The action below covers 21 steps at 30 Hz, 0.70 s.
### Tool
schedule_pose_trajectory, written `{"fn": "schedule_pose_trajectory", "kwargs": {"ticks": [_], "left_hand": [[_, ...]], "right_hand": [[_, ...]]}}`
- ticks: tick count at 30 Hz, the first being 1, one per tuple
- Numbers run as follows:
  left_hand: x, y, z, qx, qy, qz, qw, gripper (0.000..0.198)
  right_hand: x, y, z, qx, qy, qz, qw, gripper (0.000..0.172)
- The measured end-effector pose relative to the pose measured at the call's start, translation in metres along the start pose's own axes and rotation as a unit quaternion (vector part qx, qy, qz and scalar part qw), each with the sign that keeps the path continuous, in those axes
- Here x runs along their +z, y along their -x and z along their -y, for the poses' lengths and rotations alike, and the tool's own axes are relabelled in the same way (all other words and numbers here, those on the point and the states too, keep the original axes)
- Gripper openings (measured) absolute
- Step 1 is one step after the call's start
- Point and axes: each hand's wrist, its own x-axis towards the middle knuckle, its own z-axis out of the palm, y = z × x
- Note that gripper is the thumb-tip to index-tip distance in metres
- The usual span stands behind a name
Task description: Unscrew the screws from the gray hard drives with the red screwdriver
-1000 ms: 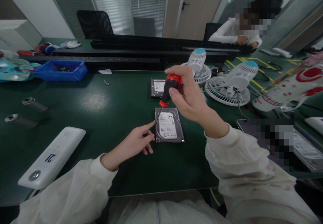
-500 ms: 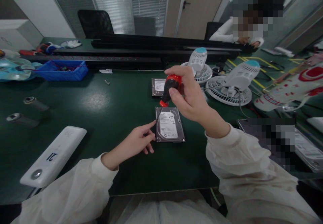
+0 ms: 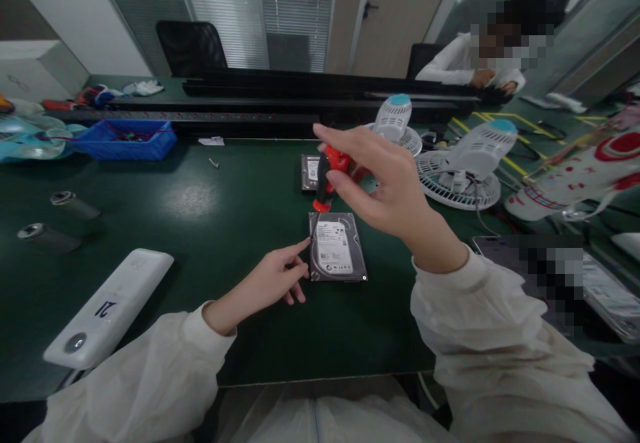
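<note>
A hard drive (image 3: pixel 340 250) with a white label lies on the green table in front of me. My right hand (image 3: pixel 383 186) grips a red and black screwdriver (image 3: pixel 324 186) by its handle, thumb and fingers around the upper part. The shaft slants down to the drive's left edge, near its upper corner. My left hand (image 3: pixel 280 273) rests at the left side of the drive, index finger stretched to the edge close to the screwdriver tip, other fingers loosely curled. Behind the screwdriver lies a second hard drive (image 3: pixel 309 178), partly covered by it and my right hand.
White fans (image 3: pixel 457 176) stand at the right, beside a patterned bag (image 3: pixel 565 183). A blue bin (image 3: pixel 127 142), a small screw (image 3: pixel 214 163), metal cylinders (image 3: pixel 50 238) and a white power bank (image 3: pixel 110 310) lie at the left. A person in white sits across the table.
My right hand's fingers have opened out and shifted round the screwdriver handle, which stands a little more upright. My left hand and the drive keep their places.
</note>
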Motion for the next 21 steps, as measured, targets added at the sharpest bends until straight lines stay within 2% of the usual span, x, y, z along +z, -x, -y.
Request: {"fn": "schedule_pose_trajectory", "kwargs": {"ticks": [4, 9, 14, 18, 21], "left_hand": [[0.0011, -0.0003, -0.0020, -0.001, 0.000, -0.007, 1.000, 0.069], [0.0001, -0.0006, -0.0009, 0.000, 0.001, -0.002, 1.000, 0.071], [0.0002, -0.0001, 0.0004, 0.004, -0.002, -0.004, 1.000, 0.070], [0.0010, 0.0004, -0.0008, 0.001, -0.002, -0.005, 1.000, 0.069], [0.0010, 0.0010, -0.0018, 0.000, 0.001, -0.005, 1.000, 0.070]], "right_hand": [[0.0017, -0.0018, -0.0015, 0.028, 0.056, 0.011, 0.998, 0.043], [-0.0004, -0.0026, -0.0003, 0.038, 0.007, 0.032, 0.999, 0.044], [-0.0017, -0.0047, -0.0024, 0.074, 0.058, 0.027, 0.995, 0.045], [-0.0022, -0.0050, -0.0012, 0.042, 0.006, 0.048, 0.998, 0.045], [-0.0012, -0.0045, -0.0023, 0.027, -0.025, 0.039, 0.999, 0.045]]}}
